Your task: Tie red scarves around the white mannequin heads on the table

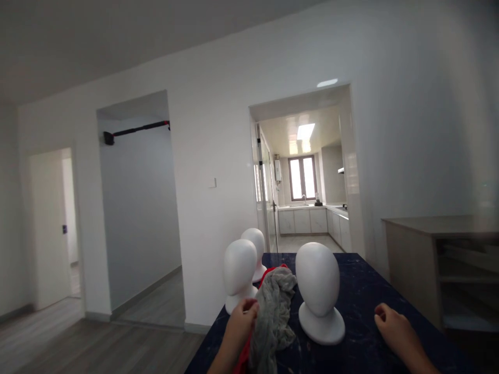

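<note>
Roughly between the hands (242, 316) (391, 323), one upright white mannequin head (317, 280)

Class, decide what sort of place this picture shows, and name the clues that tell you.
Most likely a home: beyond the dark blue table, pale fitted kitchen cabinets stand below a window, and a grey plank-patterned floor runs along the left.
</note>
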Motion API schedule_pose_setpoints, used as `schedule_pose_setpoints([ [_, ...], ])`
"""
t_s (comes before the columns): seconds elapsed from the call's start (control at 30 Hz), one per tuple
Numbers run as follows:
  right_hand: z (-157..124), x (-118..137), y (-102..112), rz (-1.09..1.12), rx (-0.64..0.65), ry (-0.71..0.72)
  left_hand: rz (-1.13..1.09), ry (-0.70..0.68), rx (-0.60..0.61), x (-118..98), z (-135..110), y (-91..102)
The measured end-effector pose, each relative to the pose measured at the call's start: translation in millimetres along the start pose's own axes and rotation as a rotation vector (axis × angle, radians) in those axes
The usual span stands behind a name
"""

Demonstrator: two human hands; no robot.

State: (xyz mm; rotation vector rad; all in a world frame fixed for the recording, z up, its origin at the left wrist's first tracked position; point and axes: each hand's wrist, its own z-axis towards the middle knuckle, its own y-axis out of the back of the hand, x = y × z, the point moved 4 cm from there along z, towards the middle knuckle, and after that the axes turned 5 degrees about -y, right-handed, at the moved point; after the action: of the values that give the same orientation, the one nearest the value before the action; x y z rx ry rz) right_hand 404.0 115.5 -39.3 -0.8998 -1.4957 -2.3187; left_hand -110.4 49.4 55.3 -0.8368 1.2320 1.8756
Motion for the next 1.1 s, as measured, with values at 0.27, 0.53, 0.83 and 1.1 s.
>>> schedule_pose_setpoints([
  [0.27,1,-7,-3,-0.062,-0.071,-0.011,0.38,-0.168,0.029,-6,96,-79.3],
  [0.53,1,-3,0,-0.07,-0.086,-0.034,0.662,-0.071,-0.037,-1,143,-113.2],
  [0.83,-6,14,7,-0.058,-0.125,-0.003,0.649,-0.2,-0.008,-15,148,-101.3],
  [1.1,-14,25,61,0.09,-0.355,0.01,0.813,-0.337,0.061,-32,119,-113.0],
])
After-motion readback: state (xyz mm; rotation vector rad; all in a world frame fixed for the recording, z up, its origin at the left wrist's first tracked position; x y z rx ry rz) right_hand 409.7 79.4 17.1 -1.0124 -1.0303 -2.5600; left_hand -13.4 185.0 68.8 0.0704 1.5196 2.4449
